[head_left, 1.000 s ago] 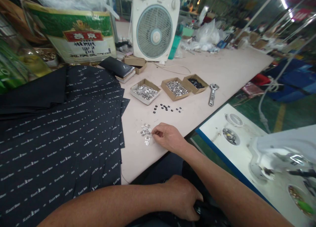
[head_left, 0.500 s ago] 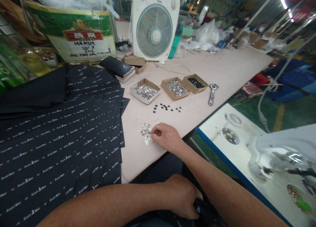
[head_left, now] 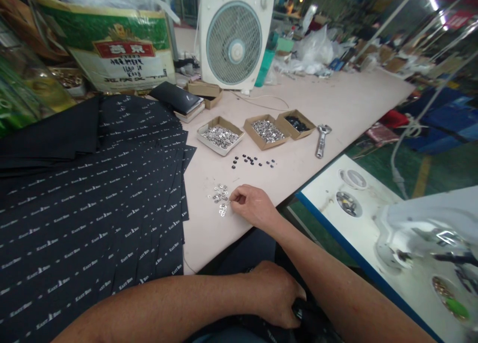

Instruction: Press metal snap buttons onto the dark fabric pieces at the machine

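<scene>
My right hand [head_left: 252, 203] rests at the table's near edge, thumb and fingertips pinched together beside a loose group of small silver metal pieces [head_left: 220, 194]. Whatever may be between those fingertips is too small to make out. Lower down, my left hand [head_left: 278, 295] is closed around dark cloth [head_left: 313, 323] below the table edge, its fingers partly hidden. Several small black round pieces [head_left: 251, 160] lie beyond my right hand. Behind them stand two open boxes of silver pieces [head_left: 221, 137] [head_left: 267, 131] and one of black pieces [head_left: 297, 123].
Dark printed cloth [head_left: 93, 208] covers the table's left side. A white fan [head_left: 236, 39] stands at the back, near a black wallet-like item [head_left: 177, 96]. An adjustable wrench [head_left: 321, 141] lies to the right. A white machine [head_left: 429, 223] stands on a blue-edged stand at right.
My right hand has shifted very slightly to the right, away from the silver pieces, still pinched. My left hand keeps its hold on the cloth, almost unmoved.
</scene>
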`<state>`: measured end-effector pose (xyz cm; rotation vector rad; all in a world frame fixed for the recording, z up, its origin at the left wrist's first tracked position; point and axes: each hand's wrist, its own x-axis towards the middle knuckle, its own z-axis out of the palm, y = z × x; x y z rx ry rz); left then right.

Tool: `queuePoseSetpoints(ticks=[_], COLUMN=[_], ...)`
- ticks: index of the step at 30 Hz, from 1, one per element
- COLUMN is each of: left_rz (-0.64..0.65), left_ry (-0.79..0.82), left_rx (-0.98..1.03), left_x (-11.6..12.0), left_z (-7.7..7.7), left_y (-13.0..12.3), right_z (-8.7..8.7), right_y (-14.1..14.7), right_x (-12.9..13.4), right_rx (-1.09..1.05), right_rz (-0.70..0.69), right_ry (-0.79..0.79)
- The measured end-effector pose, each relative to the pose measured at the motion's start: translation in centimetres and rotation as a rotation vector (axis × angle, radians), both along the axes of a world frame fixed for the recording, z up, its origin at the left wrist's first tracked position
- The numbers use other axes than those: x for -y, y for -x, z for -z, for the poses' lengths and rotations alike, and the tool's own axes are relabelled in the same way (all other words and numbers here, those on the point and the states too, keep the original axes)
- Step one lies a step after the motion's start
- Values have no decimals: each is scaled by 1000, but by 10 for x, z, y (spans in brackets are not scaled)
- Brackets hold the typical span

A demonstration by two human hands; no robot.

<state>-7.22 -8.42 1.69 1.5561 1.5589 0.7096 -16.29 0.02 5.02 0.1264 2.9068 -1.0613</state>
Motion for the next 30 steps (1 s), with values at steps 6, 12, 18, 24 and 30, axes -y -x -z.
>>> queuePoseSetpoints(ticks=[6, 12, 18, 24, 30], left_rz=[45, 52, 40, 14, 2], left_ry=[58, 64, 61, 21, -4], left_rx=[-66, -72, -53, -34, -25], left_x=[-2, -2, -2, 0, -1], left_z=[-5, -9, -5, -3, 1], left_y=[1, 3, 0, 0, -1], right_z=[4, 9, 4, 5, 3], right_y=[-3, -4, -6, -7, -7], right_x=[-5, -7, -5, -5, -3], right_rx=[-16, -54, -119, -129, -105], right_rz=[1, -74, -192, -177, -130], right_ry=[95, 57, -89, -49, -41])
